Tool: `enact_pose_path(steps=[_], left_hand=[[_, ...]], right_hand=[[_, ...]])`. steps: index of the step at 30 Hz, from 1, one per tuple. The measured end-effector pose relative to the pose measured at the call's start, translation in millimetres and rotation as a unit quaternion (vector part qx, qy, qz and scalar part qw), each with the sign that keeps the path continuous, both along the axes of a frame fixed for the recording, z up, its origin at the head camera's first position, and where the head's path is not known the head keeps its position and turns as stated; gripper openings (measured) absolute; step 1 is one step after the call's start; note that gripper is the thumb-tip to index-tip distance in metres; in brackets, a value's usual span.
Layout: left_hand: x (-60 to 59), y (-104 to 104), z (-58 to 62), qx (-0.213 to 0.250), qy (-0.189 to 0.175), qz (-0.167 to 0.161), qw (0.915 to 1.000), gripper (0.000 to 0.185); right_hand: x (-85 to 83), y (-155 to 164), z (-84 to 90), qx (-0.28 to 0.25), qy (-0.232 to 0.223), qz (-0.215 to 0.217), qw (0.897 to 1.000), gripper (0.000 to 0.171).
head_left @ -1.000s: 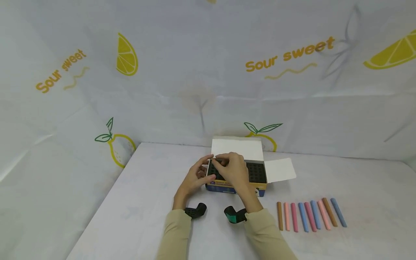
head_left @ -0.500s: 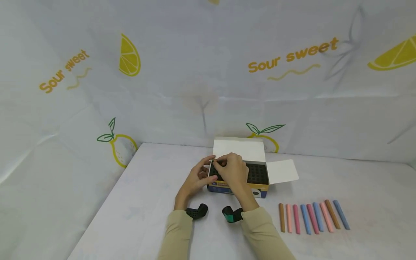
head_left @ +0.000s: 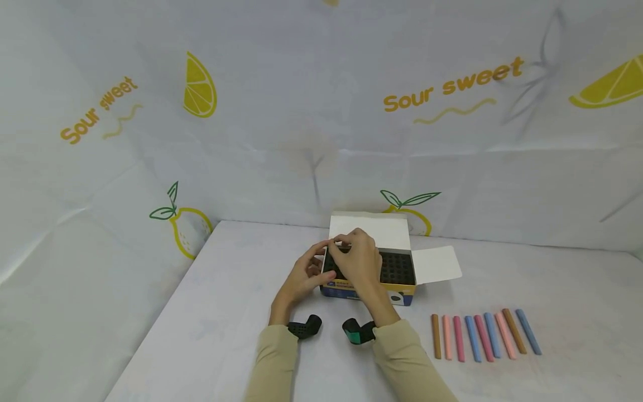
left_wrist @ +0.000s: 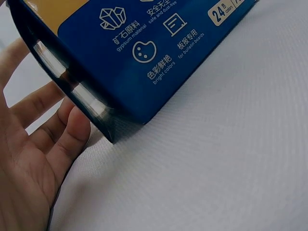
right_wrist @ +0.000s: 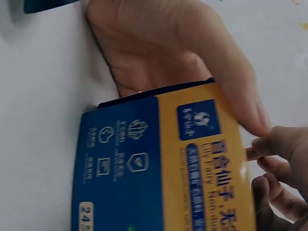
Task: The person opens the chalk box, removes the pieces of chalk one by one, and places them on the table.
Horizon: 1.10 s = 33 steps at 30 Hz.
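Observation:
An open chalk box point(head_left: 397, 268) with a black holed insert stands mid-table, blue and yellow outside point(right_wrist: 144, 168) point(left_wrist: 144, 57). My left hand point(head_left: 303, 273) holds its left end, thumb on the front and fingers along the end wall point(left_wrist: 33, 159) point(right_wrist: 168, 43). Over the box's left part my right hand point(head_left: 359, 259) pinches a short brown chalk stick point(right_wrist: 250, 153) in its fingertips point(right_wrist: 279, 163). In the head view the hand hides the stick.
Several chalk sticks point(head_left: 484, 334), brown, pink and blue, lie side by side on the white table to the right of the box. The box lid point(head_left: 369, 230) and side flap point(head_left: 436, 263) stand open. A lemon-print sheet forms the back wall.
My right hand has risen slightly over the box's back left corner. The left hand and the box stay where they were.

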<state>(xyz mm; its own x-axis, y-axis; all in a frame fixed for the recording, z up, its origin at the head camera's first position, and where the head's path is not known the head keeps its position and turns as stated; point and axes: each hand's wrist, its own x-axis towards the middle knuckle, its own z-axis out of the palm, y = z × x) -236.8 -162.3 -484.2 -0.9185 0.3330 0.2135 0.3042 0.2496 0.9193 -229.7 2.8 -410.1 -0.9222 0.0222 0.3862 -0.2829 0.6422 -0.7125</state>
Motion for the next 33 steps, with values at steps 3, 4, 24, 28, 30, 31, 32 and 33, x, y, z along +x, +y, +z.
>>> enact_pose_path(steps=[3, 4, 24, 28, 30, 31, 32, 33], left_hand=[[0.2, 0, 1.0, -0.003, -0.003, 0.004, 1.0000, 0.075], [0.3, 1, 1.6, -0.005, -0.003, 0.005, 1.0000, 0.075], [2.3, 1, 2.0, -0.007, 0.011, 0.008, 0.9999, 0.076], [2.7, 1, 1.4, -0.008, 0.013, 0.007, 0.9999, 0.075], [2.8, 1, 1.5, -0.009, 0.015, 0.007, 0.9998, 0.075], [2.8, 1, 1.2, -0.009, 0.016, 0.007, 0.9998, 0.075], [2.7, 1, 0.9, -0.009, 0.018, 0.007, 0.9998, 0.075], [2.7, 1, 0.7, -0.009, 0.018, 0.006, 0.9998, 0.075]], right_hand=[[0.1, 0, 5.6, -0.023, 0.025, 0.001, 0.999, 0.016], [0.4, 0, 7.9, -0.030, 0.029, 0.002, 0.999, 0.016], [20.9, 38, 40.7, -0.080, 0.053, 0.013, 0.995, 0.011], [26.6, 46, 41.3, -0.077, 0.065, 0.004, 0.995, 0.010], [29.6, 49, 42.1, -0.074, 0.071, 0.000, 0.995, 0.010], [31.0, 51, 42.1, -0.073, 0.073, -0.002, 0.995, 0.010], [32.4, 53, 42.3, -0.073, 0.074, -0.003, 0.995, 0.010], [33.9, 54, 42.5, -0.074, 0.075, -0.003, 0.994, 0.010]])
